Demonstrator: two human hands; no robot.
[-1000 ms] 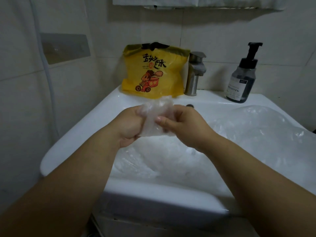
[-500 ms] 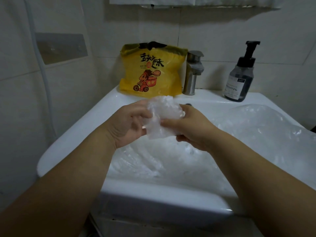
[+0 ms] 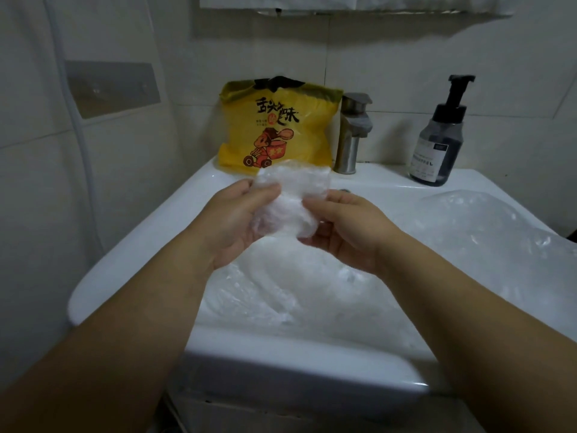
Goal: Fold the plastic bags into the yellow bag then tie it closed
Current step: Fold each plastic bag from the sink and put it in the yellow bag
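Both hands hold a small folded clear plastic bag (image 3: 288, 198) above the middle of the white sink (image 3: 140, 245). The left hand (image 3: 234, 223) grips its left side, thumb and fingers (image 3: 265, 191) curled round it; the right hand (image 3: 352, 229) pinches its right side. The yellow bag (image 3: 278, 126) stands at the sink's back edge against the wall, just beside the metal faucet (image 3: 352, 132). More loose clear plastic bags (image 3: 312, 292) fill the basin and spread over the right edge. A dark pump bottle (image 3: 437, 145) stands at the back right corner.
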